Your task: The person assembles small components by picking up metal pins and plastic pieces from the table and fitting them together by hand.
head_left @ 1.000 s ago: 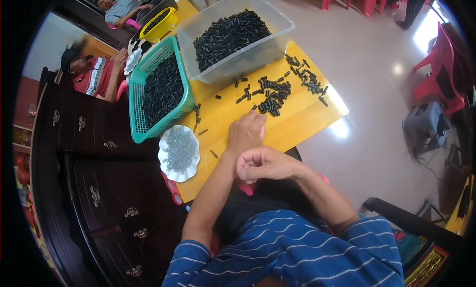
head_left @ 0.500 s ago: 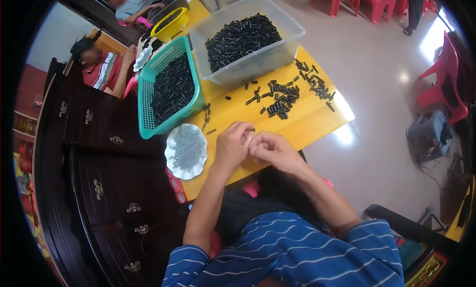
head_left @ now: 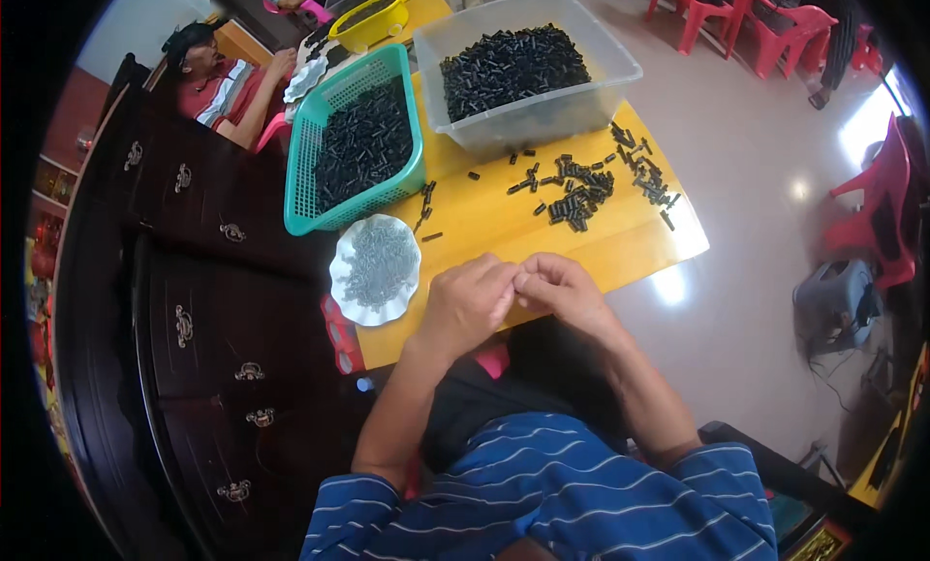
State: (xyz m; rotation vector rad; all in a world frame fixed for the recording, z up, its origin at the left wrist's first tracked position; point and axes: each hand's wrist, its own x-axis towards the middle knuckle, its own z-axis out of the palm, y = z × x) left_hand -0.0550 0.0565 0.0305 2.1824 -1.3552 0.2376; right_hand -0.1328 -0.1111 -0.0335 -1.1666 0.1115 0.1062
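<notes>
l hand (head_left: 473, 297) & r hand (head_left: 564, 288) meet at fingertips over near edge of yellow table (head_left: 484, 232), pinch narrow, can't tell if anything's held; loose black tubes (head_left: 581, 198) on table past hands, wht plate (head_left: 339, 272) w/ small grey bits (head_left: 382, 261) to l, green basket (head_left: 306, 169) & clear tub (head_left: 538, 128) behind, both w/ more tubes

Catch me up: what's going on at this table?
A person's left hand and right hand meet at the fingertips by the near edge of the yellow table; anything in their grip is hidden. Left of the hands is a white plate of small pale pieces. Farther back, a green basket and a clear tub hold many black pieces, and a loose pile of them lies on the table.
</notes>
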